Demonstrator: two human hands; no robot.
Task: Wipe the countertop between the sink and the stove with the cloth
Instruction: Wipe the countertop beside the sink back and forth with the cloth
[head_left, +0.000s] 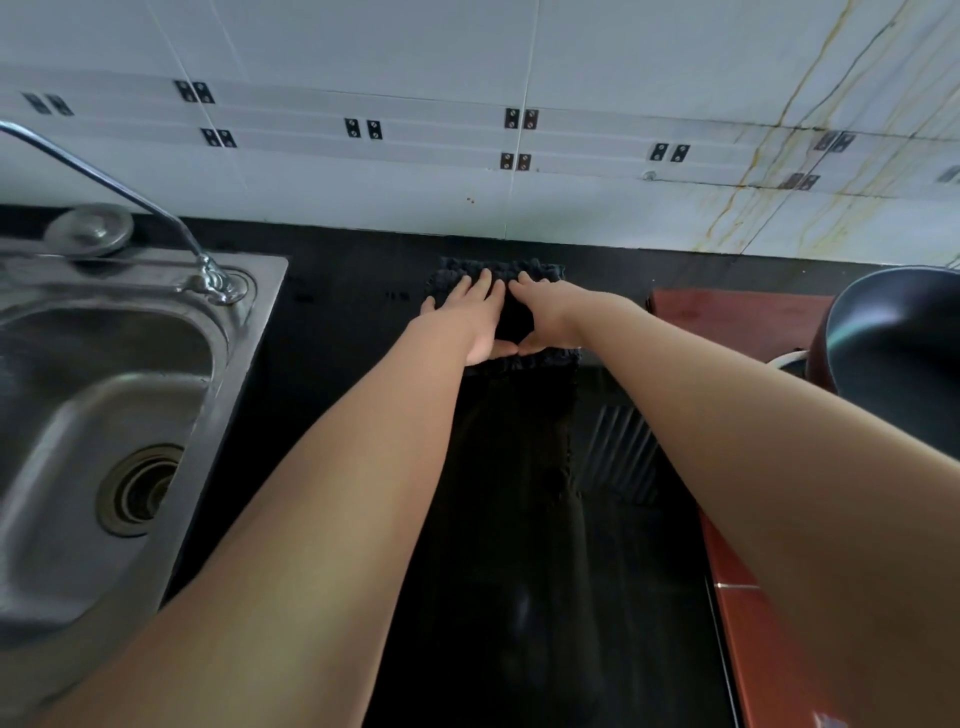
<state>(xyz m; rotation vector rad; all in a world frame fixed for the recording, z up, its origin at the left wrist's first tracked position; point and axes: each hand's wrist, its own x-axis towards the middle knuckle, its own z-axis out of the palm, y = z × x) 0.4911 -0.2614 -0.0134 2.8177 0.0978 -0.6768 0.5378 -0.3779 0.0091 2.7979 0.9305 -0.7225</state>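
Note:
A dark, nubby cloth (511, 271) lies flat on the black countertop (343, 301), close to the tiled back wall. Both hands press down on it side by side. My left hand (475, 314) lies flat with its fingers spread over the cloth's left half. My right hand (545, 312) covers the right half, and the two thumbs meet at the cloth's near edge. A strip of cloth shows beyond the fingertips and a narrow band below the palms. The steel sink (104, 395) is on the left, the red-brown stove top (727, 312) on the right.
A curved tap (208, 270) rises from the sink's back rim, with a round metal lid (88, 228) behind it. A dark pan (898, 332) stands on the stove at far right. White wall tiles (467, 156) with yellowish streaks back the counter.

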